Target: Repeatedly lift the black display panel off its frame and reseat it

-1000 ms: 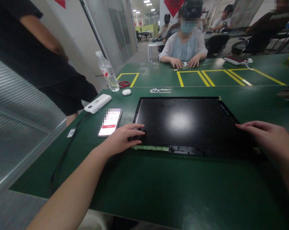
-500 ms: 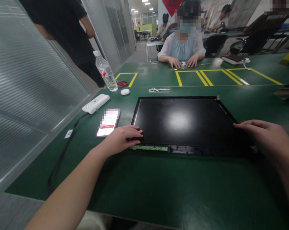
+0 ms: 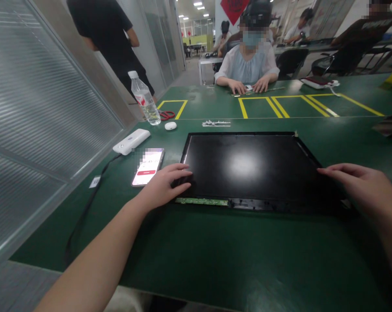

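A flat black display panel (image 3: pixel 215 162) in a black frame lies face up on the green table. Along its near edge runs a narrow green circuit board (image 3: pixel 200 202). At the panel's left edge rests my left hand (image 3: pixel 165 184), fingers apart and their tips on the dark surface. My right hand (image 3: pixel 361 177) pinches the right edge of the frame between thumb and fingers. Part of that corner is hidden in shadow and behind the hand.
Left of the panel lie a phone (image 3: pixel 148 167), a white power bank (image 3: pixel 131 141) with a black strap, and a white earbud case (image 3: pixel 170 125). A water bottle (image 3: pixel 145 99) and red scissors (image 3: pixel 167 115) stand behind. White strips (image 3: pixel 216 124) lie beyond the panel. A co-worker (image 3: pixel 249 65) sits opposite.
My left hand has shifted slightly on the left edge, its thumb and fingers now farther apart. My right hand keeps its pinch. The person in black has walked farther away.
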The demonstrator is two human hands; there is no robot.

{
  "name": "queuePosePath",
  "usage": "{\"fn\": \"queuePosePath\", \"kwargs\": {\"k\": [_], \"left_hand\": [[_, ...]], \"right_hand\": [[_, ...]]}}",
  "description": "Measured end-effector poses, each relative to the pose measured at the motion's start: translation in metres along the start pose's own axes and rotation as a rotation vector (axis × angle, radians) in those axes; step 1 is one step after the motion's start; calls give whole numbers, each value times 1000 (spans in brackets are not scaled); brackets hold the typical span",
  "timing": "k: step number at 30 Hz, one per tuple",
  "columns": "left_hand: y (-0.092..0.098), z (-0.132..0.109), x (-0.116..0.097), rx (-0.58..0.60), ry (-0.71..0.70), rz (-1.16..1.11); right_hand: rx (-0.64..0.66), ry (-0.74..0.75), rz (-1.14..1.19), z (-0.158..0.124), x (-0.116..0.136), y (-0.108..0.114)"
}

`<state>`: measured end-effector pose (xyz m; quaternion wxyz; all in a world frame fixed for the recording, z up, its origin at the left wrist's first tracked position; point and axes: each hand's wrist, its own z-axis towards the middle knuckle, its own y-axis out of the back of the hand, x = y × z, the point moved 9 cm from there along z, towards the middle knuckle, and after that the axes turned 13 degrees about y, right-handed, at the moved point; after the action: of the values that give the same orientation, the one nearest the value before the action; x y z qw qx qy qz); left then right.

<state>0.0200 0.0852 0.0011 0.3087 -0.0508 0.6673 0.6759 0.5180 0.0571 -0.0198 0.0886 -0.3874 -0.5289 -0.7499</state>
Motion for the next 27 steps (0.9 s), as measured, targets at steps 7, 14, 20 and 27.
{"fn": "queuePosePath", "kwargs": {"k": [7, 14, 20, 27], "left_hand": [[-9, 9, 42, -83, 275, 167], [-17, 11, 48, -43, 222, 126], [-15, 15, 47, -58, 231, 72], [-3, 10, 36, -108, 348, -321]], "right_hand": [[-33, 10, -26, 4, -4, 3], [137, 51, -191, 15, -11, -15], [269, 199, -374, 16, -3, -28], [246, 288, -438, 18, -3, -31]]}}
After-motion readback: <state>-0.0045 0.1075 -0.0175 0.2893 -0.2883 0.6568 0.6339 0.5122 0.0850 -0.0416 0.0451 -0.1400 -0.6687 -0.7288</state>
